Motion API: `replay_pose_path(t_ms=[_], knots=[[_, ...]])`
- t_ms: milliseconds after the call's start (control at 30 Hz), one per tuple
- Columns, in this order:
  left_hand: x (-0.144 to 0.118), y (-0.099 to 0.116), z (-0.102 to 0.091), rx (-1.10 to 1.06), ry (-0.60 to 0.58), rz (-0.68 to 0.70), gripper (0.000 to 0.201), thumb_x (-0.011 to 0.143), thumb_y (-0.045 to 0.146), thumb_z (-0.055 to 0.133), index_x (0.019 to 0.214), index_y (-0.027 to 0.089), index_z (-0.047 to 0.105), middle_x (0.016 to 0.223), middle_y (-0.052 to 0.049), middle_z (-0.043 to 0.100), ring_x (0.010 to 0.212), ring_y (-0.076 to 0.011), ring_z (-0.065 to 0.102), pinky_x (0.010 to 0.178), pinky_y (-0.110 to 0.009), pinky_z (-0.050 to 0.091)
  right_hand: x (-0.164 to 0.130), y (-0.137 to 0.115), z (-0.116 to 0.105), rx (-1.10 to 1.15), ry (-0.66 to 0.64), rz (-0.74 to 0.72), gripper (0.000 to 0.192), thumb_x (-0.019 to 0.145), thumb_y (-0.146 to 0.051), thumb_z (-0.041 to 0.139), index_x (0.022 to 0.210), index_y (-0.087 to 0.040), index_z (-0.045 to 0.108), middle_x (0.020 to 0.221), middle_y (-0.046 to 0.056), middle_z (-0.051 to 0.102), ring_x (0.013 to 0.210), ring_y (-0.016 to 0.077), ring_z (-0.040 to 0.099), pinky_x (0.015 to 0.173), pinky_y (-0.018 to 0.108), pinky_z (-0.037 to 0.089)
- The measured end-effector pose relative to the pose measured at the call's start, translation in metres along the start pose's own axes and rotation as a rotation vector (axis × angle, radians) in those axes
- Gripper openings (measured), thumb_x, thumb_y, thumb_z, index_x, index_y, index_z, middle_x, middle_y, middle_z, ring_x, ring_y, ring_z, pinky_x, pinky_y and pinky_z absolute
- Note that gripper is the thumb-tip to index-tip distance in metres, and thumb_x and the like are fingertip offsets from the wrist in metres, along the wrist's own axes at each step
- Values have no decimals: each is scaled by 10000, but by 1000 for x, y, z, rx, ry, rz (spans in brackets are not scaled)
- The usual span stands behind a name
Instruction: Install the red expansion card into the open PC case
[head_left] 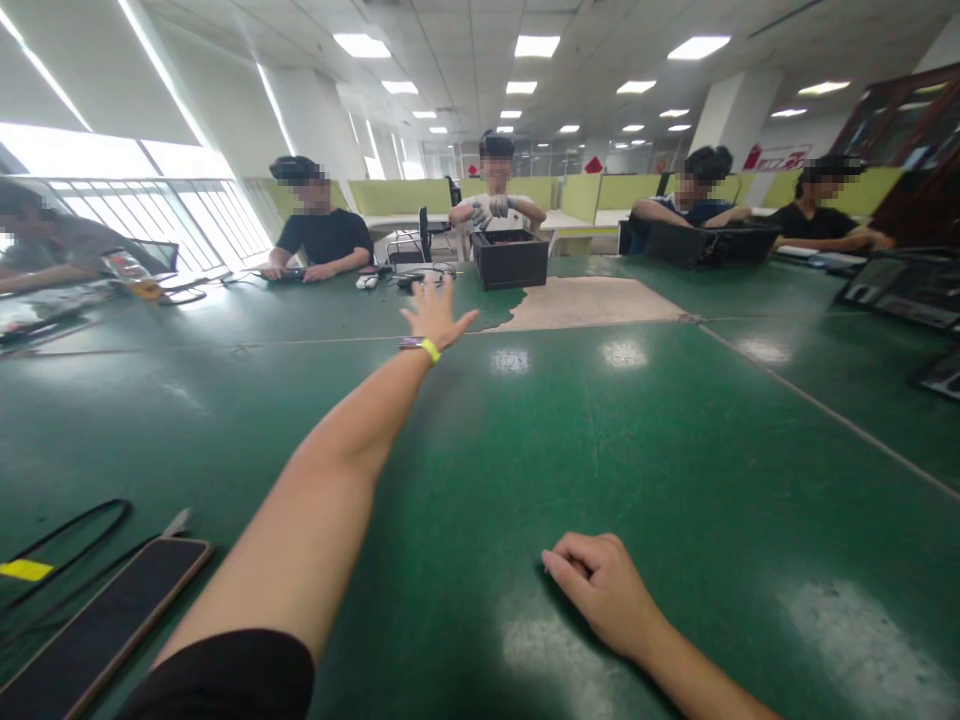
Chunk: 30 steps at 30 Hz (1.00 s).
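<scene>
My left hand (436,312) is stretched far forward over the green table (637,430), its fingers spread and nothing in it. A yellow-green band (430,350) circles that wrist. Just beyond the fingers lie dark cables (412,283) and a small white object (367,282). Close to me on the right, my right hand (604,590) rests on the tabletop with its fingers curled into a loose fist. Nothing shows between those fingers. At the lower left, a phone (112,620) lies flat on the table, with a black cable (82,515) beside it bearing a yellow tag (27,570).
Across the table, a person in gloves works over a black box (511,262). Other people sit along the far side, one behind a black case (694,245). A pale bare patch (592,303) breaks the green surface. Dark equipment (904,285) stands at the right.
</scene>
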<state>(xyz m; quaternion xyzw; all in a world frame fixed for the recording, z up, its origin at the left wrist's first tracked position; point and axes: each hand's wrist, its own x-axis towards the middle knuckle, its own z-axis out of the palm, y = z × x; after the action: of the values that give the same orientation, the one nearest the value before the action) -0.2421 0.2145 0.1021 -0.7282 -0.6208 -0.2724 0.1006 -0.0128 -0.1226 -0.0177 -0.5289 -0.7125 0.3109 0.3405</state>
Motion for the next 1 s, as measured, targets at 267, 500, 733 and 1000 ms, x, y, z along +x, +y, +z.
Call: replay_pose_path(t_ms=[267, 500, 733, 1000], knots=[[-19, 227, 55, -45, 67, 836, 773, 816, 683, 431, 1473, 335, 223, 1594, -52, 53, 1431, -391, -64, 1007, -792, 66, -4, 2, -6, 43, 49, 9, 409, 905, -423, 471, 583, -171, 496, 500, -48, 339, 494, 89, 360, 537, 254, 255], [29, 11, -24, 166, 88, 171, 893, 767, 742, 425, 1491, 290, 166, 1594, -85, 6, 1434, -404, -40, 1035, -766, 26, 0, -1, -3, 68, 52, 33, 417, 886, -420, 469, 551, -174, 451, 489, -46, 335, 488, 90, 340, 527, 259, 240], [-59, -248, -127, 309, 265, -370, 1104, 553, 928, 381, 1473, 362, 155, 1585, 94, -48, 1386, -514, -12, 1029, -778, -72, 2, -1, 4, -24, 17, 28, 423, 878, -440, 455, 546, -177, 436, 492, -39, 365, 495, 96, 350, 539, 268, 226], [13, -63, -64, 108, 171, -84, 989, 730, 810, 411, 1487, 217, 178, 1587, -124, 65, 1421, -432, 2, 1020, -779, 7, 1, -2, 2, -64, 7, 16, 438, 891, -450, 450, 550, -176, 423, 500, -44, 356, 497, 91, 347, 551, 271, 232]])
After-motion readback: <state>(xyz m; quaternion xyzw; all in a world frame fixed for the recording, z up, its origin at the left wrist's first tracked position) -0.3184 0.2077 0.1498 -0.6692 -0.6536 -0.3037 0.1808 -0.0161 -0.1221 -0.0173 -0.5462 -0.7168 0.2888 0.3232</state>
